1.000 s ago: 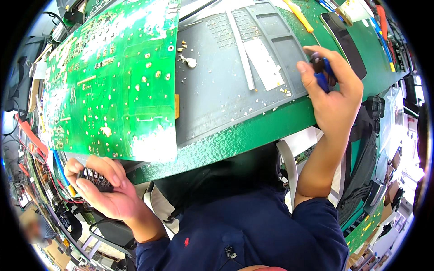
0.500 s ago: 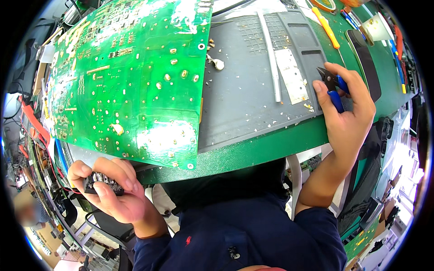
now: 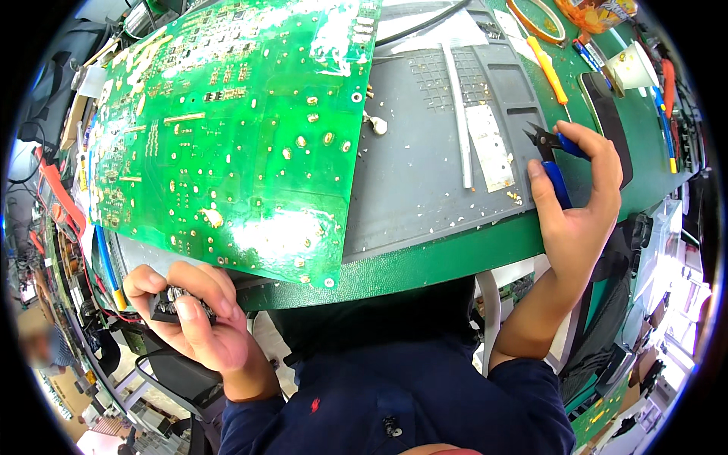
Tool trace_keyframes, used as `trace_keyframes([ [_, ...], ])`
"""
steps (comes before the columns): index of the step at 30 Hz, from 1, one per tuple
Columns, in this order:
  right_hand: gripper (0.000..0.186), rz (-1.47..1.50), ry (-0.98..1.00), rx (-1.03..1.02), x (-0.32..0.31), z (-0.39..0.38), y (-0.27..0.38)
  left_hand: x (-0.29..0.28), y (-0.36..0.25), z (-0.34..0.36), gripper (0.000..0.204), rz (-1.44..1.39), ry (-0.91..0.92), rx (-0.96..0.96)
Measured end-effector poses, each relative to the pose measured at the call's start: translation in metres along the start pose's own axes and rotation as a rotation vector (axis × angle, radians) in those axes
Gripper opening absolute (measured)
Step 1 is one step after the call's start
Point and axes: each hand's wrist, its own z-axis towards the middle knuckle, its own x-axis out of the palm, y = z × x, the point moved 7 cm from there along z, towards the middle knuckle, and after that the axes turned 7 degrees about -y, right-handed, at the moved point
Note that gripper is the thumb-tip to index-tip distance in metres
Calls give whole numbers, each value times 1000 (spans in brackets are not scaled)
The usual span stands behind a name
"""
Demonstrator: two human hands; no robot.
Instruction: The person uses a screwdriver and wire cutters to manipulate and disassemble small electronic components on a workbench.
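Observation:
A large green circuit board lies solder side up across the left of a grey work mat. My left hand is below the board's near edge, fingers closed on a small black component. At the right side of the mat my right hand grips blue-handled cutting pliers, their black jaws pointing toward the mat. A small flat metal plate and a thin pale strip lie just left of the pliers.
The mat sits on a green-topped bench. At the far right edge are an orange-handled tool, a white cup, a tape ring and a dark slab. Cables and clutter crowd the left side.
The view has shifted so board and mat sit lower and nearer. My right hand with the pliers stays at the mat's right side; my left hand keeps its hold on the black component.

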Motion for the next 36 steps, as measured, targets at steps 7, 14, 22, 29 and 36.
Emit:
trace_keyframes([
  [7, 46, 133, 20, 35, -4, 13, -9, 1, 0, 0, 25, -29, -21, -5],
  [14, 47, 103, 51, -109, 8, 31, 0, -1, 0, 1, 24, -128, -27, -20],
  [22, 43, 161, 142, -36, 23, 23, -2, -7, -1, -1, 34, -209, 28, -56],
  [29, 38, 140, 134, -48, 20, 23, -5, -7, 4, 0, 34, -238, 21, -53],
  [36, 19, 121, -239, -161, -10, 27, 3, -6, -4, -6, 39, -209, -93, -151],
])
